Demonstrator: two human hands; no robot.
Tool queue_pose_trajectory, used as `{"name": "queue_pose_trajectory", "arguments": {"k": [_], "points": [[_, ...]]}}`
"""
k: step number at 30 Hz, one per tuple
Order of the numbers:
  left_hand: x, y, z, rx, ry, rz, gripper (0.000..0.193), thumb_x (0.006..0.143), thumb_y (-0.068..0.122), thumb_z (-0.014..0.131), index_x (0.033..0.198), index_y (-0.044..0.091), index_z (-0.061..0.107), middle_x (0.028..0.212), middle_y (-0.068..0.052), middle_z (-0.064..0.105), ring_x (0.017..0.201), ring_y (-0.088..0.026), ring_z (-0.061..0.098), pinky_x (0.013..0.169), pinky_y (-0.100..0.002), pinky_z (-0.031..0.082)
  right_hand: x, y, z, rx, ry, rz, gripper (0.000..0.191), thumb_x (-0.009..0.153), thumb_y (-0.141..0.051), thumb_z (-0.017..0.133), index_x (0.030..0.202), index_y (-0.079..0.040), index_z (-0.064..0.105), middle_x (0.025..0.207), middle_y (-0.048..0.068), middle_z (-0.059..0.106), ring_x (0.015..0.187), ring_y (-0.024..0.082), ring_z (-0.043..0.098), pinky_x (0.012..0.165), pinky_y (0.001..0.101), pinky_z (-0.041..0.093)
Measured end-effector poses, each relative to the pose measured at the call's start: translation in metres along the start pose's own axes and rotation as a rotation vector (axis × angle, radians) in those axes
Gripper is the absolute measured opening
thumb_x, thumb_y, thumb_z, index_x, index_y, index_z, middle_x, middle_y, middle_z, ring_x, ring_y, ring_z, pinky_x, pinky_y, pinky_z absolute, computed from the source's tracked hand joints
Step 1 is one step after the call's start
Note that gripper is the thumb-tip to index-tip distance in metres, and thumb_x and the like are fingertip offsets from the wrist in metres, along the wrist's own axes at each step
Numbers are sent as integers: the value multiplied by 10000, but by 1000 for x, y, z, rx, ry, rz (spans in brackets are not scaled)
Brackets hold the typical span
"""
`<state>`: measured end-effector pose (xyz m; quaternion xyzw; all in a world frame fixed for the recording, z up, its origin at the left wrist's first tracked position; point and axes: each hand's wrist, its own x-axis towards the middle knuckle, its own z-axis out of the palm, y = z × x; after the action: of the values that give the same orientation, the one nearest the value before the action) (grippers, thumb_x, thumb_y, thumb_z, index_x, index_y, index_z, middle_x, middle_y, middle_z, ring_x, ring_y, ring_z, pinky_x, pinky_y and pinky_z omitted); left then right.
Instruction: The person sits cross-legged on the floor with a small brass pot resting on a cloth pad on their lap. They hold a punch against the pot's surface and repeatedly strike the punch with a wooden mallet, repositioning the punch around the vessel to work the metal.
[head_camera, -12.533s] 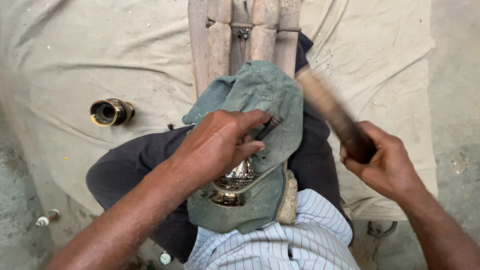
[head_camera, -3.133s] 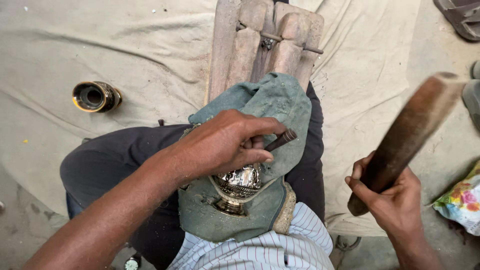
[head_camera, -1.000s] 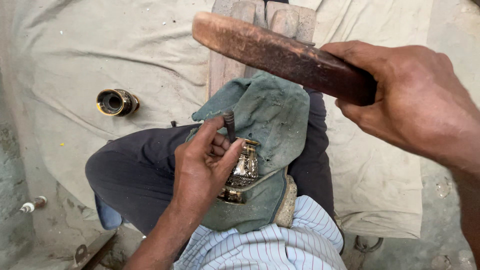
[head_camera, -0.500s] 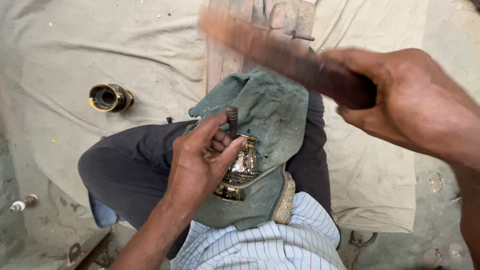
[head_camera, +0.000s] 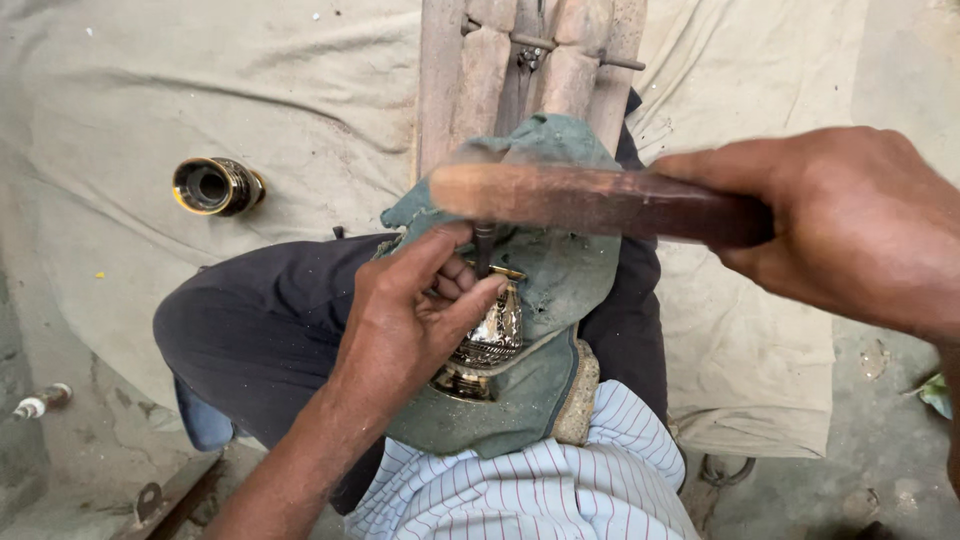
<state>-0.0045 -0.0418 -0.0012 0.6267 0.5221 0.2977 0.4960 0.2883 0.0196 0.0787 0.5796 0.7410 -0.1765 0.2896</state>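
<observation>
Two hands busy: my left hand (head_camera: 410, 320) pinches a thin punch (head_camera: 484, 248) upright on the metal vase (head_camera: 487, 335) lying on green cloth (head_camera: 560, 290) in my lap; my right hand (head_camera: 850, 225) grips the wooden mallet (head_camera: 590, 200). Vase looks stiff, slippery, dentable; hold its body.

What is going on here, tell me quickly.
A seated person works an ornate metal piece resting on a green cloth pad in their lap. The left hand holds a thin metal punch upright against the piece. The right hand grips a wooden mallet, blurred just above the punch. A similar brass piece lies on the canvas sheet.
</observation>
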Motion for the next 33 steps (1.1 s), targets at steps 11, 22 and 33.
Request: {"name": "queue_pose_trajectory", "arguments": {"k": [11, 22, 33], "points": [[5, -4, -3, -14, -92, -53, 454, 870, 106, 807, 1281, -8, 652, 804, -50, 729, 647, -64, 685, 496, -215, 580, -4, 1, 14, 402, 278, -90, 643, 802, -100, 817, 1417, -146, 634, 1066, 107, 772, 879, 221, 777, 840, 359, 634], [7, -3, -7, -16, -121, -9, 438, 881, 130, 815, 1275, 10, 666, 800, -22, 708, 650, -50, 645, 508, -220, 532, -15, 7, 17, 234, 83, -13, 613, 803, -127, 822, 1385, -239, 666, 1089, 63, 786, 892, 177, 783, 848, 333, 641], [10, -6, -9, -31, -154, 26, 452, 876, 125, 818, 1284, 11, 662, 804, -34, 714, 660, -56, 653, 515, -220, 530, -24, 20, 42, 404, 418, -212, 596, 778, -57, 815, 1354, -70, 664, 1038, 166, 756, 828, 261, 762, 817, 377, 620]]}}
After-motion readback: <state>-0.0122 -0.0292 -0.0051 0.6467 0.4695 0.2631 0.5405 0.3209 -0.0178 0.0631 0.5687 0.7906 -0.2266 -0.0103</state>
